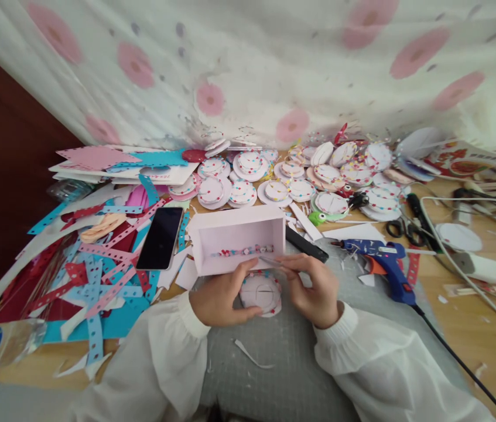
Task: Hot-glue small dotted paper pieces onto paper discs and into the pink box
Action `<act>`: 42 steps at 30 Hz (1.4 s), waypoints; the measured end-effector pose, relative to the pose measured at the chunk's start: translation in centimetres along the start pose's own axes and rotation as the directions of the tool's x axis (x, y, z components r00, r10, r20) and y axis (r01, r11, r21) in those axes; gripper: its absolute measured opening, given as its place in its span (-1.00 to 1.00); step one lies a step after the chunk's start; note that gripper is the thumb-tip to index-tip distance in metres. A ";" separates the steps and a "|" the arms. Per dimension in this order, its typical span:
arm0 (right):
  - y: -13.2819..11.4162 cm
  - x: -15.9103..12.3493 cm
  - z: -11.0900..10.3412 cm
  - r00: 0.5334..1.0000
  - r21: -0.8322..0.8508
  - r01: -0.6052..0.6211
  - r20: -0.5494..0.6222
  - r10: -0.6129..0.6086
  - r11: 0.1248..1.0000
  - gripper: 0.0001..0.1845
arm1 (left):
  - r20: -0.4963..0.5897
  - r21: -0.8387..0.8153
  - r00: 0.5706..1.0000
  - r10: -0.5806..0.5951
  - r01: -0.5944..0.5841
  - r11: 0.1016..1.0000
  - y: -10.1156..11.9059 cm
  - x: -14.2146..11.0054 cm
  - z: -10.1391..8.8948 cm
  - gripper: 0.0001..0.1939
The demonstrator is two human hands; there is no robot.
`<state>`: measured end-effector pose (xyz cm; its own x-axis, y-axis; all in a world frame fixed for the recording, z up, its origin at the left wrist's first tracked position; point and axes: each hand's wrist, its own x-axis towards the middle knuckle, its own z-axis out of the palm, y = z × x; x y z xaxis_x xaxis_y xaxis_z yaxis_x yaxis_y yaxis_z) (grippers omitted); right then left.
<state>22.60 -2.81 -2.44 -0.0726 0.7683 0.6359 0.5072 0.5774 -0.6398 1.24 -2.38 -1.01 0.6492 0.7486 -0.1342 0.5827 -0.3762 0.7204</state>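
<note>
My left hand (222,298) curves around the left side of a small round white paper hat (262,295), thumb and fingers at its edge. Red and blue beads ring its raised middle, and a dark slit or line crosses the top. Pinched in the fingers of my right hand (313,288) is a slim grey pair of tweezers (269,261), pointing left above the hat's far edge; its tip is hard to make out. Just beyond both hands stands an open white paper box (239,234) with a row of red, white and bluish beads (245,251) inside.
A blue glue gun (377,252) lies on the right, with scissors (406,230) and a white cable behind. Many finished beaded hats (243,191) line the back. A phone (160,238) and punched paper strips (93,293) are left. A paper scrap (250,354) lies on the grey cutting mat (274,375).
</note>
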 end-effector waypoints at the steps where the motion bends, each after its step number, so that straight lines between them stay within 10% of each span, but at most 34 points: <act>1: -0.1 0.0 -0.1 0.999 0.038 -0.037 -0.016 0.038 0.999 -0.80 | -0.001 -0.002 1.000 0.001 -0.001 1.000 0.0 0.0 0.0 -0.13; 15: -0.1 0.0 -0.5 0.936 0.330 -0.325 -0.020 0.351 0.886 -0.93 | 0.016 -0.027 1.000 0.012 -0.011 1.000 -0.1 0.0 -0.2 -0.11; 29: 0.0 -0.2 -0.8 0.912 0.402 -0.346 -0.069 0.405 0.848 -0.90 | 0.020 -0.001 1.000 -0.002 0.002 1.000 0.0 -0.1 -0.3 -0.13; 42: 0.5 1.4 -1.1 0.766 0.725 -0.413 -0.051 0.641 0.551 -0.79 | -0.029 -0.112 0.997 0.072 -0.075 0.991 -0.1 0.3 -0.1 0.02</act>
<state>23.67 -1.75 -1.44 0.3131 0.9446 0.0987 -0.3130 0.2007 -0.9283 1.31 -2.05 -1.03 0.6751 0.7351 -0.0616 0.4735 -0.3678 0.8003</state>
